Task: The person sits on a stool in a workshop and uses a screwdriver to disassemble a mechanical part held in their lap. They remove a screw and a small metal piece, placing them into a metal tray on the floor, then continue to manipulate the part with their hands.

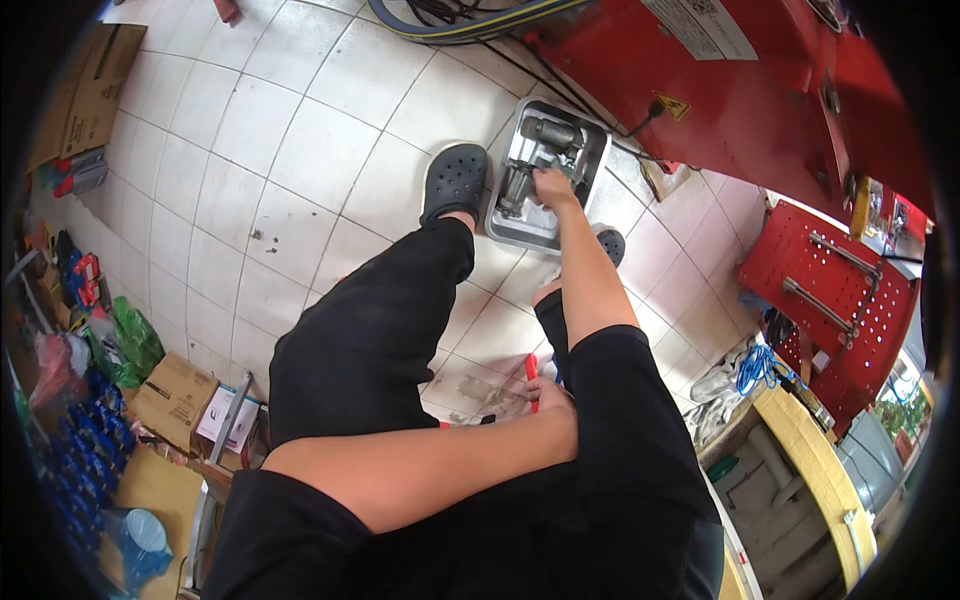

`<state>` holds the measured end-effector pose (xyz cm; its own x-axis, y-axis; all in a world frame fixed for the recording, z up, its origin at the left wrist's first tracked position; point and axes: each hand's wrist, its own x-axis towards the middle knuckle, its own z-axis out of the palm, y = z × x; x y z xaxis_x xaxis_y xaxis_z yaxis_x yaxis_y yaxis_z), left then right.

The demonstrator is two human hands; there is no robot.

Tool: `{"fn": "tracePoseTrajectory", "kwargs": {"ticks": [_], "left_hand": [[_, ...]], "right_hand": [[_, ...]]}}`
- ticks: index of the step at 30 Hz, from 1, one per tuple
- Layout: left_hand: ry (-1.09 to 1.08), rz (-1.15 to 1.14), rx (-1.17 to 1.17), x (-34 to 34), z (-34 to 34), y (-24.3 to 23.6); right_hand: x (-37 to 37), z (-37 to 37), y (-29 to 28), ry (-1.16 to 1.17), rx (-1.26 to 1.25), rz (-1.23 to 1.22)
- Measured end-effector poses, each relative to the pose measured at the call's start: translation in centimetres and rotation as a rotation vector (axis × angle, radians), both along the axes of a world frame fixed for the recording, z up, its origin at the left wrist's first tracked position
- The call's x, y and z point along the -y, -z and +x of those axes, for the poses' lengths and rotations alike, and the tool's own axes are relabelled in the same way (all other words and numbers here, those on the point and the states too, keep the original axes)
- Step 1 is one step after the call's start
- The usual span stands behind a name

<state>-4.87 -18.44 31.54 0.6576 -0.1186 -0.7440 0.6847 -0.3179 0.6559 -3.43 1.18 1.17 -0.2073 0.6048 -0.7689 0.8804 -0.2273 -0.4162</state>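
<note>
A grey rectangular tray (pixel 522 236) lies on the floor with bare-metal cylindrical parts in it. My right hand (pixel 553 188) reaches down into this tray, its fingers closed at the nearer metal part (pixel 516 188). A second, darker metal cylinder (pixel 552 133) rests at the far end. Close to my right knee, my left hand (pixel 550 397) is closed around a slim red tool handle (pixel 531 370). The tool's working end cannot be made out.
My dark clog (pixel 456 180) stands left of the tray. A red machine (pixel 690 90) with cables rises beyond it. At right is a perforated red panel (pixel 830 300). Cardboard boxes (pixel 172 400) and bags line the left side. White tiles (pixel 300 150) cover the floor.
</note>
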Motion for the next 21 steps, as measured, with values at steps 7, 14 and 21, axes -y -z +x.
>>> {"fn": "tracePoseTrajectory", "kwargs": {"ticks": [7,14,21], "left_hand": [[0.076,0.045,-0.016,0.6,0.9,-1.1],[0.021,0.245,-0.096,-0.2,2.2,0.6],[-0.443,0.701,0.118,-2.0,-7.5,-3.8]], "right_hand": [[4.2,2.7,-5.8,-0.387,-0.046,0.337],[7.5,2.3,-30.5,0.097,-0.181,0.438],[17.3,6.8,-50.2,0.293,-0.335,0.840]]}}
